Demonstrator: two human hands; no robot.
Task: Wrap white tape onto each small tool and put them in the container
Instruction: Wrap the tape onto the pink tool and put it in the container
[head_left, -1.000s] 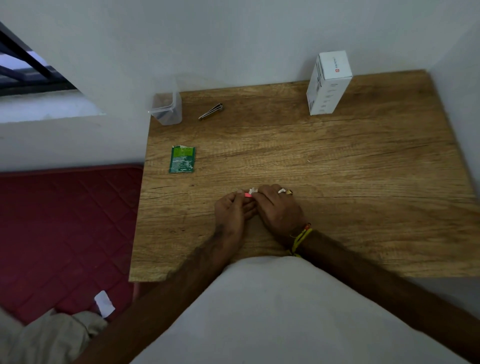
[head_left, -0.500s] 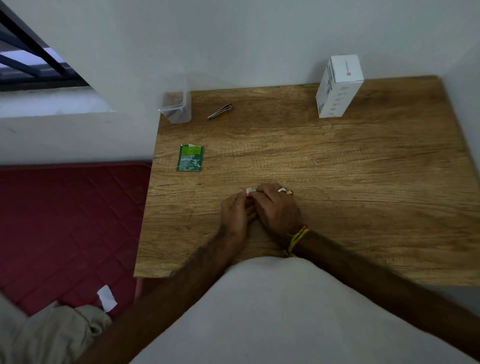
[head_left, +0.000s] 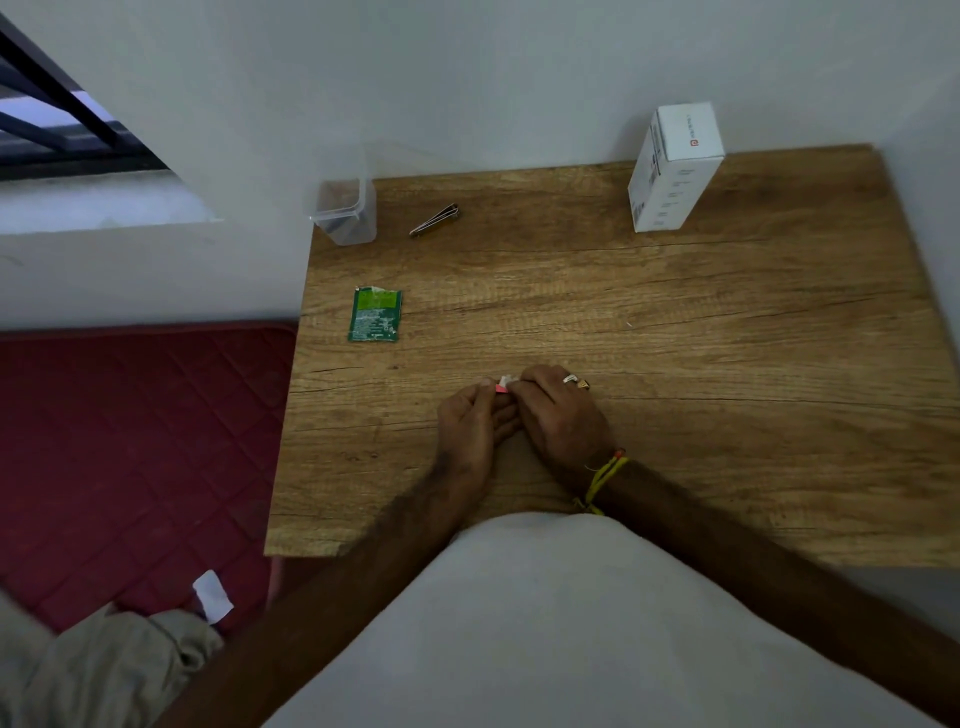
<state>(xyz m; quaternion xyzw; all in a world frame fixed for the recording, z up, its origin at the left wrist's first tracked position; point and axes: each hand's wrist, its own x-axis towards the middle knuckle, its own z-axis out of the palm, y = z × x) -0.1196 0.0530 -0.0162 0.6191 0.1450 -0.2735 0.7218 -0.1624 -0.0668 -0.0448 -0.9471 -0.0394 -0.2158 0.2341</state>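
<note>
My left hand (head_left: 470, 426) and my right hand (head_left: 558, 418) meet fingertip to fingertip near the middle of the wooden table (head_left: 675, 322). Between them they pinch a small pink tool with a bit of white tape (head_left: 503, 385) on it; most of it is hidden by the fingers. A metal clip-like tool (head_left: 435, 220) lies at the back of the table. Left of it stands a clear plastic container (head_left: 344, 212), open on top, in the back left corner.
A green sachet (head_left: 375, 314) lies flat near the table's left edge. A white carton (head_left: 674, 165) stands upright at the back right against the wall. Left of the table lies a red quilted mattress (head_left: 130, 441). Walls close the back and right sides.
The hands have stayed together on the small tool with only slight finger movement. The view has shifted a little, so the table's objects sit further right and lower.
</note>
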